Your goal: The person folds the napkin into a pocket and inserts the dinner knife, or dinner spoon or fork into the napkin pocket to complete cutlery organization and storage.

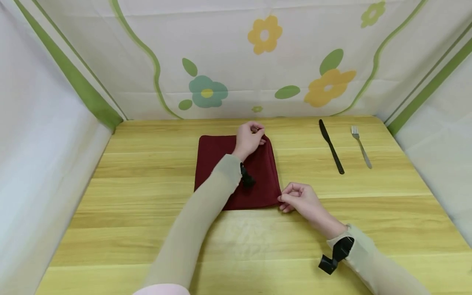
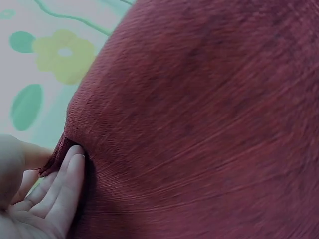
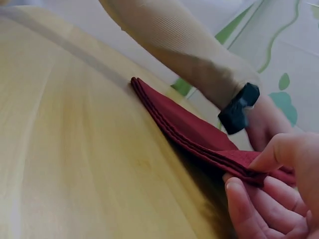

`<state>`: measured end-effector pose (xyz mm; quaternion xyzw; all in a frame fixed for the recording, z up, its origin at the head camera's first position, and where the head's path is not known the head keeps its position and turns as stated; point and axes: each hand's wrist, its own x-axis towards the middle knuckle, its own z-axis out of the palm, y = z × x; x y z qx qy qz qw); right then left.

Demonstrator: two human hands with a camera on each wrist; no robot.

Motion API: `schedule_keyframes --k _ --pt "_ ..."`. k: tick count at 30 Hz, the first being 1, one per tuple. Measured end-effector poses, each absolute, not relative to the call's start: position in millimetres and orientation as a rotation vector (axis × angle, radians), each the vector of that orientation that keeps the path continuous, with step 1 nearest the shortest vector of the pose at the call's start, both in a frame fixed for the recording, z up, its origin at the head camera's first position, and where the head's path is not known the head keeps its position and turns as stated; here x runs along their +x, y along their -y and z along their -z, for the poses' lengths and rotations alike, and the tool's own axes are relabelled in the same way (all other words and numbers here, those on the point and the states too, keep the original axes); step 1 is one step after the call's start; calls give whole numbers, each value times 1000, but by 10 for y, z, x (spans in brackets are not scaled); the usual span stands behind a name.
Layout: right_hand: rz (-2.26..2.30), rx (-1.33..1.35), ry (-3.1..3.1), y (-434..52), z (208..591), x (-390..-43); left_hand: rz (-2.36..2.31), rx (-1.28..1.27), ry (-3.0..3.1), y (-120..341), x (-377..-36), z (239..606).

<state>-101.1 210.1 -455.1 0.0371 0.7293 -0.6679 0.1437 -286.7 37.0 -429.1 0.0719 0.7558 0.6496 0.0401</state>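
A dark red cloth napkin [image 1: 258, 180], folded in layers into a rough square, lies on the wooden table. My left hand [image 1: 249, 139] reaches across it and pinches its far right corner; in the left wrist view the thumb and fingers [image 2: 67, 184] hold the hem from both sides. With thumb and fingertips my right hand [image 1: 300, 200] grips the near right corner. The right wrist view shows several stacked layers along the napkin's edge [image 3: 189, 142], that corner raised off the wood. The left forearm covers part of the napkin in the head view.
To the right on the table [image 1: 129, 205] lie a black knife [image 1: 332, 147] and, beyond it, a silver fork [image 1: 361, 146]. A white curtain [image 1: 228, 49] with printed flowers hangs behind the table's far edge, and fabric walls stand at both sides.
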Motion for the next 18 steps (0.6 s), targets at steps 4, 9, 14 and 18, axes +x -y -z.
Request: schedule_keyframes --k 4,9,14,18 --pt "1904 148 -2114 -2173 4523 -982 -2023 183 -2271 -531 -2829 4415" --pt "1902 199 -2116 -2283 4482 -963 -2050 194 -2232 -649 -2804 4475" --pt "1878 233 -2123 -2404 4451 -964 -1961 275 -2203 -686 -2810 4520" --pt "1841 261 -2129 -2480 4433 -974 -1784 432 -2200 -673 -2792 4511"
